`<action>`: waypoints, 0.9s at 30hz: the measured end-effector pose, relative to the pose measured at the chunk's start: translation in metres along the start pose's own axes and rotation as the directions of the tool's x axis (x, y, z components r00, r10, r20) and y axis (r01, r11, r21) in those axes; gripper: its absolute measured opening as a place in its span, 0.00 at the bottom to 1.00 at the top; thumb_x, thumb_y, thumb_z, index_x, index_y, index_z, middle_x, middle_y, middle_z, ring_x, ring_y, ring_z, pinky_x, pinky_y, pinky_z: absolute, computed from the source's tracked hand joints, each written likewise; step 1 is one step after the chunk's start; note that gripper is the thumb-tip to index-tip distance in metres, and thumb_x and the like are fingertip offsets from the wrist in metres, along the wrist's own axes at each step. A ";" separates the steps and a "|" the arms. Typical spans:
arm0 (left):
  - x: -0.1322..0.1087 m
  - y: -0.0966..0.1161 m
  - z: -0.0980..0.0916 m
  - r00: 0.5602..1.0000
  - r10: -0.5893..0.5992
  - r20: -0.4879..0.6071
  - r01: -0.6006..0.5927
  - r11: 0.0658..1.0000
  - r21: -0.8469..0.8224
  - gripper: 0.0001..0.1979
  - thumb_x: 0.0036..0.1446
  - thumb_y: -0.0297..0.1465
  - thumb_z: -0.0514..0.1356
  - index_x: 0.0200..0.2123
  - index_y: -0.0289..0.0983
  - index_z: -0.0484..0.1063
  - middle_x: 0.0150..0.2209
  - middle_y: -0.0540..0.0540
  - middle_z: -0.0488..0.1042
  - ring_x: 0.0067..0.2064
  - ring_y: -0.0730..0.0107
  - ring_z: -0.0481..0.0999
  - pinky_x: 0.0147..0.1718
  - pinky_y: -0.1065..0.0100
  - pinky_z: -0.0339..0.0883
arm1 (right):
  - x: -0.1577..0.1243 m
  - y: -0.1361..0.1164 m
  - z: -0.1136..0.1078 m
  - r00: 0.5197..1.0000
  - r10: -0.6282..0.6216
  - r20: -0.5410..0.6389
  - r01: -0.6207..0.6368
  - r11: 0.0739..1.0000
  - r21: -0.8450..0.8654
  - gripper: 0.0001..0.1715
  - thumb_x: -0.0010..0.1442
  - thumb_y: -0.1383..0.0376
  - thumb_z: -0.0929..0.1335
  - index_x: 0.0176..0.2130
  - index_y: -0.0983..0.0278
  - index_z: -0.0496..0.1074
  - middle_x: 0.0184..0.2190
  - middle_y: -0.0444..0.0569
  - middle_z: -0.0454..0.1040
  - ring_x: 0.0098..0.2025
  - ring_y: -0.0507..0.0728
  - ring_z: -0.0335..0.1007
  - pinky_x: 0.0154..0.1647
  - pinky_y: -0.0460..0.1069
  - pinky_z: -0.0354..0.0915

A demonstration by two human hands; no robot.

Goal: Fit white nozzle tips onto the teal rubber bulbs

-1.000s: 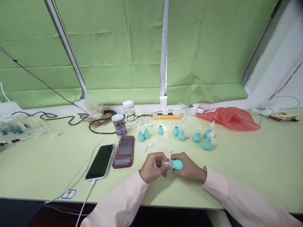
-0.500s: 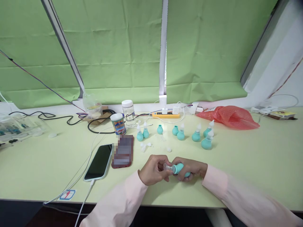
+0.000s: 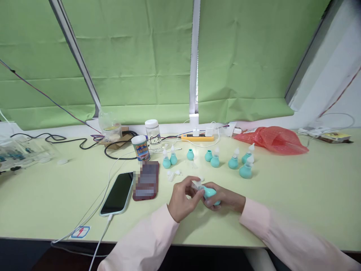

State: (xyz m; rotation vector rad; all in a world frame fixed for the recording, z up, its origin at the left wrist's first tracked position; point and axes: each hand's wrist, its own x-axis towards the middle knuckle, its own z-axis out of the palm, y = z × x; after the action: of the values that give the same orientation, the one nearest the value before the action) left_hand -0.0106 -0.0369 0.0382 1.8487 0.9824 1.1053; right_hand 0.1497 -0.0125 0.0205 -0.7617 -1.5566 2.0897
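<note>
In my right hand (image 3: 222, 196) a teal rubber bulb (image 3: 209, 193) is gripped, tilted with its neck toward the left. My left hand (image 3: 183, 197) pinches a clear plastic nozzle tube (image 3: 196, 184) at the bulb's neck; fingers partly hide the joint. Beyond the hands stand several teal bulbs with clear tips, such as one bulb syringe (image 3: 246, 171) on the right and another (image 3: 166, 162) on the left. Two bulbs have no tip: one bare bulb (image 3: 190, 154) in the middle and a second bare bulb (image 3: 208, 155). Small clear loose parts (image 3: 171, 175) lie before the left pair.
Left of my hands lie a dark red phone (image 3: 146, 184) and a white-edged phone (image 3: 117, 194) with a charging cable. A printed can (image 3: 140, 148) and a clear jar (image 3: 153, 132) stand behind. Further back are a yellow power strip (image 3: 197, 138) and a red plastic bag (image 3: 275, 141).
Both hands have risen slightly away from the table's front edge with the bulb and tube. The tube now points more upward, and my left fingers have shifted around it.
</note>
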 end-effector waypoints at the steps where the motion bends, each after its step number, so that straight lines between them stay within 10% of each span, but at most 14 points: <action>1: 0.001 0.000 0.000 0.999 -0.009 -0.049 0.009 1.000 -0.012 0.14 0.46 0.34 0.55 0.37 0.34 0.64 0.23 0.49 0.66 0.24 0.76 0.67 0.24 0.73 0.62 | 0.001 0.000 0.004 0.996 -0.085 -0.009 0.085 0.996 -0.003 0.12 0.40 0.70 0.68 0.27 0.67 0.60 0.16 0.38 0.59 0.14 0.43 0.53 0.11 0.39 0.47; 9: 0.004 0.002 -0.005 0.981 0.010 -0.191 -0.042 0.985 -0.165 0.08 0.45 0.33 0.56 0.27 0.34 0.67 0.33 0.45 0.66 0.35 0.70 0.66 0.32 0.72 0.62 | 0.002 -0.003 0.016 0.931 -0.363 -0.046 0.345 0.913 -0.217 0.20 0.49 0.59 0.64 0.41 0.63 0.56 0.31 0.47 0.63 0.27 0.50 0.63 0.24 0.47 0.61; 12: 0.005 0.004 -0.007 0.955 -0.063 -0.291 -0.034 0.947 -0.319 0.07 0.47 0.33 0.54 0.27 0.35 0.63 0.30 0.46 0.67 0.35 0.71 0.67 0.34 0.71 0.60 | 0.001 -0.005 0.009 0.818 -0.538 -0.205 0.379 0.771 -0.512 0.20 0.53 0.56 0.59 0.44 0.61 0.55 0.39 0.51 0.61 0.37 0.55 0.61 0.35 0.51 0.61; 15: 0.006 0.005 -0.009 0.959 -0.163 -0.230 0.039 0.885 -0.465 0.08 0.50 0.35 0.50 0.29 0.36 0.59 0.24 0.49 0.68 0.27 0.73 0.67 0.27 0.71 0.60 | 0.000 -0.005 0.000 0.698 -0.667 -0.262 0.133 0.480 -0.867 0.21 0.54 0.57 0.58 0.48 0.57 0.54 0.45 0.51 0.58 0.44 0.57 0.55 0.43 0.54 0.55; 21: 0.005 0.003 -0.008 0.980 -0.192 -0.056 0.152 0.897 -0.415 0.10 0.49 0.37 0.50 0.28 0.36 0.57 0.14 0.54 0.64 0.16 0.77 0.61 0.17 0.75 0.53 | 0.009 0.009 -0.017 0.809 -0.543 -0.223 -0.216 0.078 -0.973 0.17 0.57 0.61 0.54 0.43 0.56 0.63 0.38 0.50 0.62 0.39 0.57 0.58 0.38 0.53 0.57; 27: 0.002 -0.003 -0.004 0.985 -0.171 -0.015 0.167 0.975 -0.145 0.09 0.48 0.36 0.51 0.27 0.35 0.61 0.14 0.54 0.63 0.16 0.78 0.60 0.19 0.75 0.54 | 0.013 0.012 -0.022 0.729 -0.635 -0.256 -0.079 0.293 -0.953 0.12 0.54 0.65 0.58 0.33 0.62 0.68 0.31 0.49 0.67 0.36 0.55 0.62 0.36 0.51 0.59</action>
State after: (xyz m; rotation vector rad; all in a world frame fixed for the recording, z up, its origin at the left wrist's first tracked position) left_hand -0.0141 -0.0330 0.0378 1.6085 1.0281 1.0713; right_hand 0.1544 0.0081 0.0019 -1.1955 -2.1620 0.2978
